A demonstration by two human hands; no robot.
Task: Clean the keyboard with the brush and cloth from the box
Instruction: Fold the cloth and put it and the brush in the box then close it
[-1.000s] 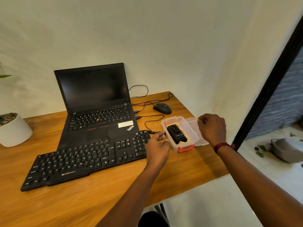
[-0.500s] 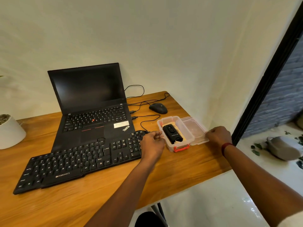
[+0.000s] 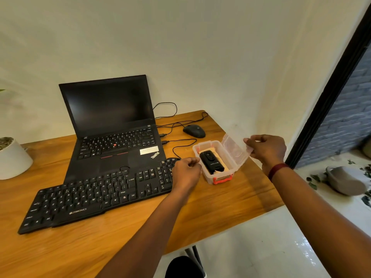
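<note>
1. The right hand pinches the far edge of the clear lid between thumb and curled fingers. It holds the lid tilted up above the right rim of the box, with a red band at the wrist.
2. The left hand sits with fingers curled against the box's left wall, over the right end of the keyboard. I cannot tell whether it grips the rim or only rests there.
3. The box stands open, its red latch facing the near side. Inside, the black brush lies lengthwise on a yellowish cloth.
4. The box sits close to the right edge of the table – only a narrow strip of wood lies beyond it.
5. The keyboard runs slantwise leftward, its back edge overlapping the front of the laptop.
6. Behind the box are the mouse and looping cables; bare wood lies between the keyboard's front and the near edge.
</note>
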